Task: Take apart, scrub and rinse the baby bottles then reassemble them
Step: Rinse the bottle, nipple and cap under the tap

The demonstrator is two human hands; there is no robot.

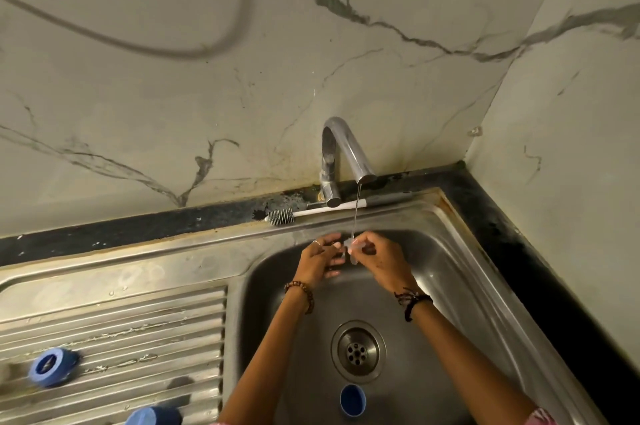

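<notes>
Your right hand [375, 260] pinches a small clear bottle part [350, 246], probably a teat, though it is too small and see-through to name surely. Your left hand [320, 260] meets it from the left, fingers loosely spread and touching the part rather than closing round it. Both hands sit at the far side of the sink [460, 286], right under a thin stream of water [356, 213] falling from the tap [341, 161].

To rinse well, you would likely do best to turn the part slowly in the stream so water runs through its inside as well as over it, and to keep the pinch light but sure, since wet clear silicone slips easily and the open drain [357, 350] lies just below, nearer you.

A blue cap [352, 399] lies in the basin at the near edge. Two more blue bottle pieces rest on the ribbed draining surface [138, 327] to the left: one [52, 366] at the far left, another [154, 416] at the bottom edge. A bottle brush [281, 216] lies along the sink's far rim behind the tap.
</notes>
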